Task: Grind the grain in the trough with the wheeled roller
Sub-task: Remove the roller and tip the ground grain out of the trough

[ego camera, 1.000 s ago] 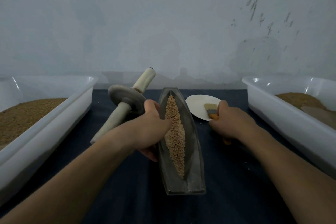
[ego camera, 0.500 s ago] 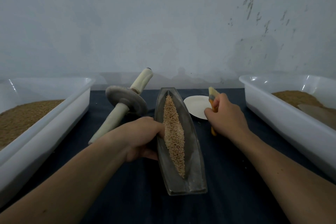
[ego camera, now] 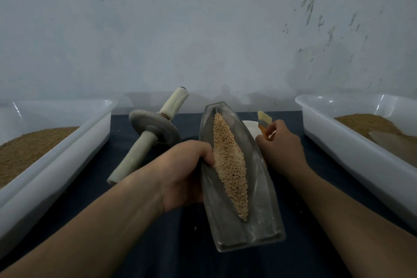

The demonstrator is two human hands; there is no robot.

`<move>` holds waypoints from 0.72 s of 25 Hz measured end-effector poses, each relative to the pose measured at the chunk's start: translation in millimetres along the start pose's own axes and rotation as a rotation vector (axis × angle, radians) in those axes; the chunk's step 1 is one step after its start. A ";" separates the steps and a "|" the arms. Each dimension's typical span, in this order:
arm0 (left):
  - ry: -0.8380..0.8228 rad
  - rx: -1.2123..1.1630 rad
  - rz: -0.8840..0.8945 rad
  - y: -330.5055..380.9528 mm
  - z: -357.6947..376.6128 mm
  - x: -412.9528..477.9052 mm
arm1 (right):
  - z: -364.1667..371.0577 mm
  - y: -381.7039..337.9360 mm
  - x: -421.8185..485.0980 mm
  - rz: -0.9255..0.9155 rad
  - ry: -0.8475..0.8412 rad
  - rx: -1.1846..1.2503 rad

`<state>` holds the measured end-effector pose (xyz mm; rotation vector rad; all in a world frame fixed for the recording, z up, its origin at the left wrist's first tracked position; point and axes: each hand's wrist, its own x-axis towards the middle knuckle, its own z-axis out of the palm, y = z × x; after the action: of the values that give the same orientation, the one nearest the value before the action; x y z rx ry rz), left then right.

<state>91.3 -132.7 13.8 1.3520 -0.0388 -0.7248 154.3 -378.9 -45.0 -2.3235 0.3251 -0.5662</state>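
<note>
Right hand (ego camera: 282, 149) gripping brush (ego camera: 264, 121) now nearer trough (ego camera: 259, 210), left hand (ego camera: 187, 171) gripping its rim, roller (ego camera: 153, 128) beyond

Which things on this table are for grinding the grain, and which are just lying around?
For the job: trough, gripped at its rim by the left hand; grain inside it; wheeled roller lying beside it.
Lying about: left tub and right tub, both holding brown granules; white plate; brush, though the right hand holds it.
</note>
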 end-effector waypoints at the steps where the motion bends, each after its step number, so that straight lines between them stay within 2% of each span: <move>1: 0.011 0.005 -0.008 0.8 2.1 -3.8 | -0.3 0.2 1.1 0.015 0.000 0.029; 4: 0.012 -0.034 0.029 7.4 15.1 -19.8 | -3.6 1.2 3.7 0.063 0.042 0.148; 7: 0.125 -0.006 0.113 21.0 13.3 -24.6 | -7.8 -1.7 5.3 0.119 0.053 0.361; 8: 0.155 -0.133 0.100 26.1 11.5 -33.9 | -10.1 -3.8 4.9 0.131 0.032 0.432; 10: 0.089 -0.080 0.084 38.3 8.7 -59.2 | -16.2 -8.9 3.3 0.148 -0.011 0.550; 11: 0.082 0.021 0.140 46.7 5.3 -71.3 | -20.0 -12.2 2.9 0.161 -0.025 0.595; 12: 0.163 0.042 0.183 55.1 2.7 -88.0 | -24.7 -15.9 2.6 0.183 -0.044 0.638; 13: 0.146 0.032 0.190 64.7 -0.6 -103.3 | -29.5 -20.4 3.0 0.213 -0.077 0.692; 14: 0.186 0.060 0.229 74.9 -7.2 -114.4 | -34.8 -24.6 3.1 0.247 -0.126 0.758; 16: 0.368 0.138 0.358 94.1 -29.6 -144.3 | -45.3 -41.1 -1.5 0.275 -0.251 0.880; 18: 0.593 0.188 0.479 109.6 -57.0 -170.7 | -58.3 -66.9 -10.3 0.193 -0.335 0.920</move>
<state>31.1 5.1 161.4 1.6139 0.0424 0.0973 121.8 -361.3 36.4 -1.4351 0.0868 -0.1541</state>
